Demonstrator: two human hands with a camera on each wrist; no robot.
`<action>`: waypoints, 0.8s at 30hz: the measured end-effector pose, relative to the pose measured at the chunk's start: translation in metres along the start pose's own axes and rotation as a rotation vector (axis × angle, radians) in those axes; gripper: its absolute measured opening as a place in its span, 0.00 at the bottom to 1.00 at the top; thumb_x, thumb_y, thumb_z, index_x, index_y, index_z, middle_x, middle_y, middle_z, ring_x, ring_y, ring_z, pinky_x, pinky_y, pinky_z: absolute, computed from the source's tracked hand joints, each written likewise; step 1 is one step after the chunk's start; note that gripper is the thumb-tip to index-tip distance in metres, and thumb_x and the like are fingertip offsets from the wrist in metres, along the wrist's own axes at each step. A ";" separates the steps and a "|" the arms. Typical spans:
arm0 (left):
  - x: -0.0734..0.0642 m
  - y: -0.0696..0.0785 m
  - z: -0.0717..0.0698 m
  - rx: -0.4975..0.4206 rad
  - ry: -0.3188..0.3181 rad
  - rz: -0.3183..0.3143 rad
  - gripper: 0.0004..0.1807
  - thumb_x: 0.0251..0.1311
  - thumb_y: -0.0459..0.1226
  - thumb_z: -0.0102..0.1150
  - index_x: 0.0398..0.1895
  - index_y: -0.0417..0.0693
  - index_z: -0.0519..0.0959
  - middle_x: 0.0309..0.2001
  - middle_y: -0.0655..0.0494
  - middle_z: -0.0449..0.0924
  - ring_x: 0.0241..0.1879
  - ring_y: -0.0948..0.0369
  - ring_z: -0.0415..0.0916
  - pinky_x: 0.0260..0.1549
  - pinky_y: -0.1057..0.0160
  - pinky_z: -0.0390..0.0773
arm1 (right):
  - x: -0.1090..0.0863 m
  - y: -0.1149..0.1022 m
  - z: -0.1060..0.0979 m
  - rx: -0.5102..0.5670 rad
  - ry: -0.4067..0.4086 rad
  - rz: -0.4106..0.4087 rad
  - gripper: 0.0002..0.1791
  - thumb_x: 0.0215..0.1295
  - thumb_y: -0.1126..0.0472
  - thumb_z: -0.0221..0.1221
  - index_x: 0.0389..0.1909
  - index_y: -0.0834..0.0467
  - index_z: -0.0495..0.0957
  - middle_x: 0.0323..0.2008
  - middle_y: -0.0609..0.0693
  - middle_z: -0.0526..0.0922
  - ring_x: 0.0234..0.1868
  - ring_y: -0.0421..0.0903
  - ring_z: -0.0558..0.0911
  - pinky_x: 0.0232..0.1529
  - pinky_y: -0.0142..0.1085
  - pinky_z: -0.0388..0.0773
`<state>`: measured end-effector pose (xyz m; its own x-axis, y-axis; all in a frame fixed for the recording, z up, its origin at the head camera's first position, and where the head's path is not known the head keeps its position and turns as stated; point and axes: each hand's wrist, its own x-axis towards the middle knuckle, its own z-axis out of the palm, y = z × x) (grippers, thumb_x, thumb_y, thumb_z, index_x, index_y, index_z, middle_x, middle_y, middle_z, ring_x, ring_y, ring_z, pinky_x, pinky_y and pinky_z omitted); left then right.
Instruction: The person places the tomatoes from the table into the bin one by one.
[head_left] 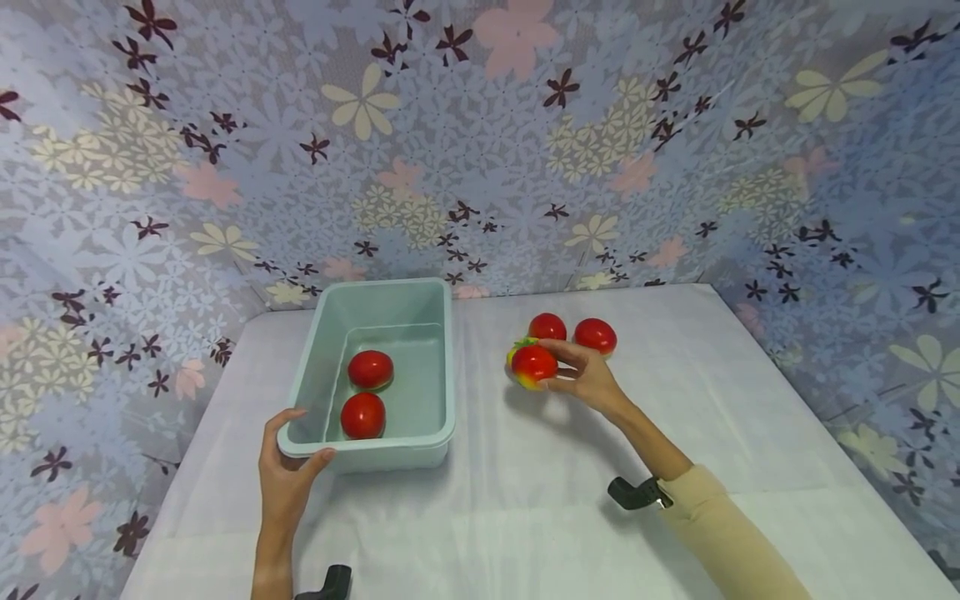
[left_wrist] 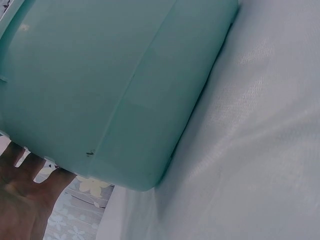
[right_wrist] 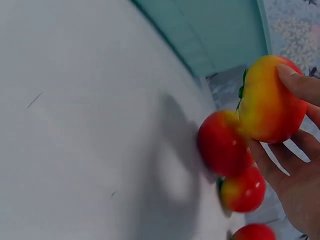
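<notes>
A light green plastic bin (head_left: 447, 358) stands on the left of the table, holding two red tomatoes, one (head_left: 370, 369) behind the other (head_left: 363, 416). My left hand (head_left: 285, 467) grips its near left corner, thumb at the front rim and fingers along the left side; the left wrist view shows the bin's outer wall (left_wrist: 110, 90). To the right of the bin, my right hand (head_left: 588, 379) pinches a red and yellow tomato (right_wrist: 272, 100) with a green calyx, held above the cloth. Close by lie a tomato (head_left: 547, 326) and another (head_left: 596, 335); the right wrist view shows three below the held one.
A white cloth (head_left: 510, 517) covers the table. Flower-patterned fabric (head_left: 480, 167) rises behind it and at both sides. Dark wrist mounts (head_left: 636, 493) sit on both wrists.
</notes>
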<state>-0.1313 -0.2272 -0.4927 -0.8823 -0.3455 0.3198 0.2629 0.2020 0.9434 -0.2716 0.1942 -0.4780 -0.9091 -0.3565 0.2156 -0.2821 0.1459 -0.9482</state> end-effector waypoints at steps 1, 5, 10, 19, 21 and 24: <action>0.000 0.001 0.000 -0.001 0.001 -0.001 0.37 0.46 0.19 0.66 0.63 0.38 0.66 0.63 0.61 0.65 0.61 0.64 0.62 0.51 0.82 0.70 | 0.002 -0.003 0.001 -0.003 -0.005 -0.012 0.34 0.54 0.71 0.68 0.64 0.64 0.71 0.63 0.62 0.74 0.59 0.53 0.78 0.56 0.44 0.79; 0.000 0.004 0.001 0.008 -0.002 -0.005 0.36 0.47 0.19 0.65 0.63 0.36 0.65 0.63 0.58 0.65 0.60 0.63 0.64 0.51 0.82 0.70 | 0.010 -0.014 0.007 0.003 -0.017 -0.046 0.33 0.54 0.70 0.68 0.64 0.63 0.71 0.62 0.61 0.75 0.58 0.49 0.78 0.55 0.42 0.80; -0.001 0.003 -0.001 0.026 0.004 -0.008 0.36 0.47 0.20 0.66 0.63 0.36 0.65 0.63 0.59 0.65 0.60 0.63 0.63 0.51 0.82 0.70 | 0.019 -0.025 0.016 -0.014 -0.026 -0.071 0.32 0.56 0.70 0.67 0.63 0.63 0.72 0.62 0.61 0.76 0.59 0.51 0.77 0.55 0.41 0.80; -0.001 0.000 -0.002 0.011 0.009 -0.007 0.35 0.48 0.20 0.65 0.63 0.36 0.65 0.64 0.59 0.64 0.60 0.63 0.64 0.52 0.80 0.70 | 0.038 -0.058 0.029 0.009 -0.068 -0.114 0.30 0.58 0.67 0.66 0.64 0.61 0.72 0.62 0.58 0.75 0.60 0.53 0.77 0.60 0.47 0.76; 0.000 -0.001 -0.001 0.013 0.005 -0.005 0.35 0.49 0.21 0.65 0.63 0.36 0.64 0.64 0.61 0.64 0.62 0.63 0.63 0.53 0.80 0.70 | 0.041 -0.065 0.033 0.008 -0.080 -0.113 0.30 0.59 0.65 0.66 0.64 0.60 0.72 0.63 0.57 0.75 0.60 0.52 0.77 0.59 0.43 0.77; 0.001 -0.001 -0.001 0.013 0.005 -0.002 0.36 0.49 0.21 0.65 0.63 0.36 0.64 0.65 0.62 0.64 0.62 0.63 0.63 0.53 0.79 0.70 | 0.045 -0.075 0.040 0.028 -0.095 -0.125 0.31 0.60 0.64 0.65 0.65 0.58 0.71 0.64 0.55 0.74 0.60 0.52 0.77 0.58 0.38 0.78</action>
<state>-0.1319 -0.2285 -0.4936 -0.8807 -0.3507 0.3183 0.2557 0.2135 0.9429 -0.2789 0.1302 -0.4070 -0.8340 -0.4563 0.3104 -0.3810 0.0693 -0.9220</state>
